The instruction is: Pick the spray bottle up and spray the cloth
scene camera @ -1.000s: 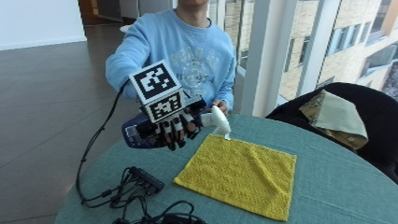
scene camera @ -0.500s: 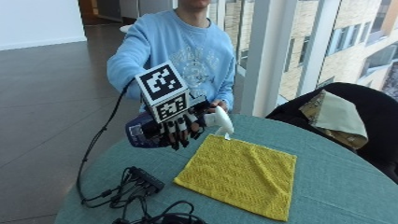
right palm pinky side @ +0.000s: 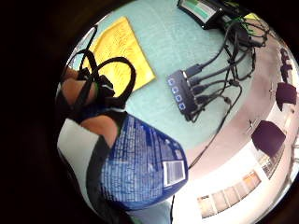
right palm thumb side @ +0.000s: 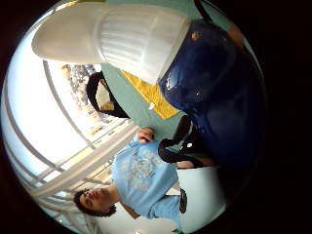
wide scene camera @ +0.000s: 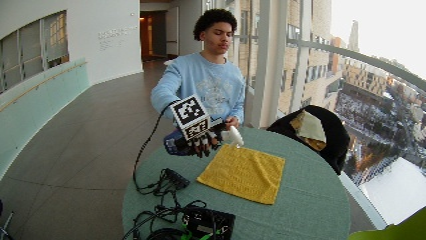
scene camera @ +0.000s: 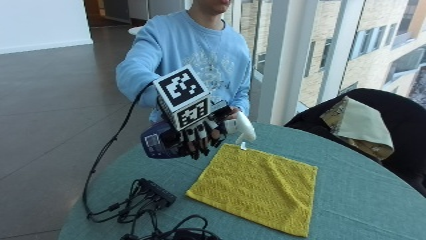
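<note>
My gloved right hand (scene camera: 200,134) grips a dark blue spray bottle (scene camera: 157,142) and holds it on its side above the round table (scene camera: 346,165). Its white spray head (scene camera: 243,127) points down toward the far corner of the yellow cloth (scene camera: 256,187), which lies flat on the table. In the little finger side palm view the bottle's printed label (right palm pinky side: 140,168) fills the area by my palm, with the cloth (right palm pinky side: 119,51) beyond it. The thumb side palm view shows the blue body (right palm thumb side: 219,97) and the ribbed white head (right palm thumb side: 122,39) close up. The bare hand (scene camera: 231,114) is at the table's far edge behind the bottle.
A black cable hub (scene camera: 156,192) with tangled cables lies on the table left of the cloth, and a black box (wide scene camera: 210,222) sits at the near edge. A dark chair (scene camera: 383,110) draped with a tan cloth (scene camera: 359,125) stands beyond the table on the right.
My hand with the bottle has shifted slightly to the right, bringing the white head a little closer to the cloth's corner. The cloth has not moved.
</note>
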